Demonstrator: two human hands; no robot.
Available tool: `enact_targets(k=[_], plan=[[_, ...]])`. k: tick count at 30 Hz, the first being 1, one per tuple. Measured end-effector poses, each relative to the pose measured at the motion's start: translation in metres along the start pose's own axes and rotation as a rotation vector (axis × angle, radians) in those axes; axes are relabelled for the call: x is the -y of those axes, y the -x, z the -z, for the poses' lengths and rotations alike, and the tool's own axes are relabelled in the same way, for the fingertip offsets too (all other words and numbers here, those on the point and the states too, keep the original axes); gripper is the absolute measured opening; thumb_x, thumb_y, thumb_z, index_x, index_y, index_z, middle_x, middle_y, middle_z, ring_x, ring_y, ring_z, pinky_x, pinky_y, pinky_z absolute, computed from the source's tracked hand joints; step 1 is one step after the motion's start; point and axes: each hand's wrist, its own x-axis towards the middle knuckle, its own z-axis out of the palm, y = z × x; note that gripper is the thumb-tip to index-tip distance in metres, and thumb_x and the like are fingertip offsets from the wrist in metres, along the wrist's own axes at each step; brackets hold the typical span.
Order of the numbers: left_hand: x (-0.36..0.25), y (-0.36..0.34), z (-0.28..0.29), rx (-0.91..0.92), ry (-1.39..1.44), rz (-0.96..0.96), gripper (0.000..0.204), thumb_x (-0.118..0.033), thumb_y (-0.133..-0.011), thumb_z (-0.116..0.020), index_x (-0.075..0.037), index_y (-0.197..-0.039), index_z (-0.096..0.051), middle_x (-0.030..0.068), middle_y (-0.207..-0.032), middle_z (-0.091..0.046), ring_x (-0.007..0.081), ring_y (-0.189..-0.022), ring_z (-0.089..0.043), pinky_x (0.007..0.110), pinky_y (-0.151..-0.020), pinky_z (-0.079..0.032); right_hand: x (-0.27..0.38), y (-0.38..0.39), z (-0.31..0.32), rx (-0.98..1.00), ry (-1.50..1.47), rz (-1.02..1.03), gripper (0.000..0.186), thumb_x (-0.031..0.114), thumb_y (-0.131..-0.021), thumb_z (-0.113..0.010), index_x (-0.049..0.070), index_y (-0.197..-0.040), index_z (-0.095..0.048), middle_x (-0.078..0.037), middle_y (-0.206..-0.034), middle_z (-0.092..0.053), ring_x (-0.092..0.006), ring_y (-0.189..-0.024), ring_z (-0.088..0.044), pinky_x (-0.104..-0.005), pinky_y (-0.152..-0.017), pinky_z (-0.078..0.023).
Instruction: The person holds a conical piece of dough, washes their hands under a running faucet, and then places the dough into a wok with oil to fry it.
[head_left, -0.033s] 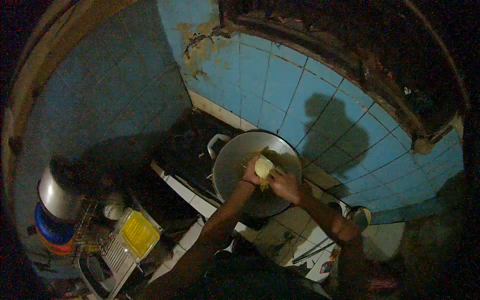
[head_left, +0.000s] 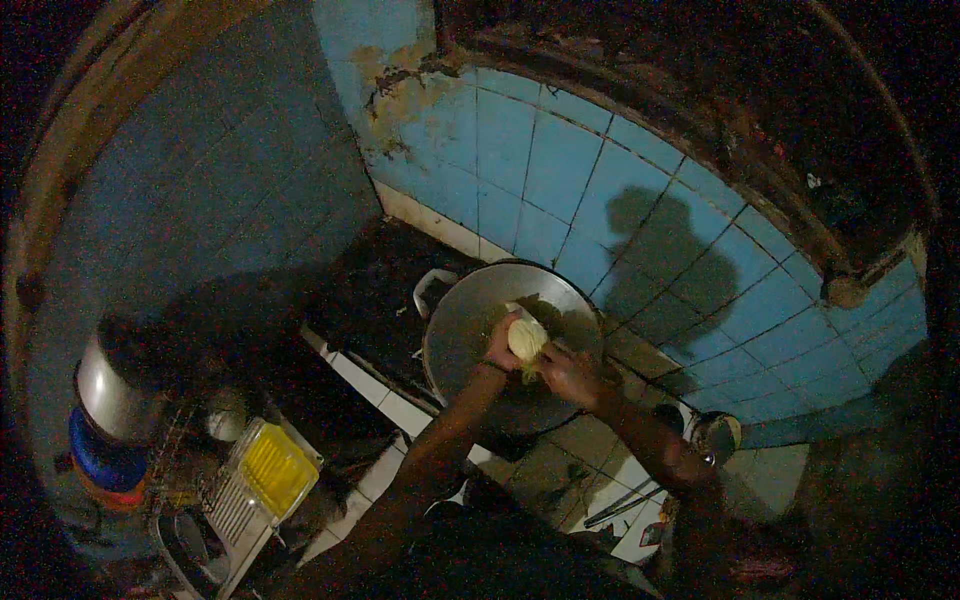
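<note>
A pale yellow-white, rounded piece of cabbage (head_left: 527, 339) is held up over a wide metal wok (head_left: 462, 308). My left hand (head_left: 500, 345) wraps round its left side. At its lower right my right hand (head_left: 572, 380) has its fingers closed and close against it; what they grip, if anything, is too dark to tell. A thin pale strip shows along the cabbage's upper edge. Yellowish shreds hang below it, between the hands. Inside the wok lies a dark greenish patch (head_left: 550, 308), too dim to make out.
Blue wall tiles (head_left: 540, 150) rise behind the wok. A dish rack (head_left: 235, 520) with a yellow container (head_left: 278, 468), a large metal pot (head_left: 115, 390) and a blue bowl (head_left: 105, 455) stand at left. Dark rods (head_left: 625, 507) lie on white tiles at lower right.
The cabbage has turned slightly in my hands, and a pale strip now shows at its upper edge. My right hand has shifted a little.
</note>
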Motion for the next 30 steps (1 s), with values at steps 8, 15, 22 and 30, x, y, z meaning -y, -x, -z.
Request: enact_targets(k=[8,15,22,30], plan=[[-0.025,-0.014,-0.062,-0.559,-0.062,0.25,0.032,-0.033,-0.078,-0.053,-0.007,-0.097,-0.048,0.0087,-0.088,-0.055,0.0235,-0.079,-0.055,0.036,-0.069,-0.047,0.002,-0.005,-0.007,-0.343,-1.244,-0.434,0.058,0.02,-0.068,-0.068,0.002,-0.113,-0.037,-0.012,-0.101,-0.047,-0.0188,-0.09,-0.047,-0.0327,-0.076,-0.041],[-0.016,-0.018,-0.066,-0.793,-0.23,0.325,0.049,-0.039,-0.076,-0.056,-0.005,-0.109,-0.044,0.0087,-0.098,-0.053,0.0217,-0.087,-0.053,0.035,-0.073,-0.046,-0.07,-0.029,-0.076,-0.291,-0.73,-0.485,0.067,0.025,-0.06,-0.073,0.001,-0.113,-0.04,-0.012,-0.1,-0.052,-0.0179,-0.083,-0.054,-0.028,-0.066,-0.045],[-0.005,-0.007,-0.025,-0.595,-0.129,0.408,0.039,-0.028,-0.074,-0.062,-0.004,-0.101,-0.047,0.007,-0.094,-0.054,0.0201,-0.086,-0.054,0.034,-0.071,-0.047,-0.049,-0.022,-0.048,-0.104,-0.898,-0.673,0.032,0.022,-0.067,-0.067,0.0,-0.087,-0.056,-0.007,-0.072,-0.059,-0.013,-0.058,-0.057,-0.0253,-0.046,-0.044],[-0.032,-0.001,-0.092,-0.649,-0.361,0.157,0.032,-0.03,-0.076,-0.059,-0.003,-0.09,-0.051,0.006,-0.082,-0.055,0.0165,-0.074,-0.054,0.032,-0.064,-0.047,-0.051,-0.01,-0.07,-0.179,-0.849,-0.511,0.032,0.026,-0.076,-0.059,0.0,-0.093,-0.054,-0.007,-0.073,-0.058,-0.0105,-0.057,-0.055,-0.0255,-0.047,-0.044]])
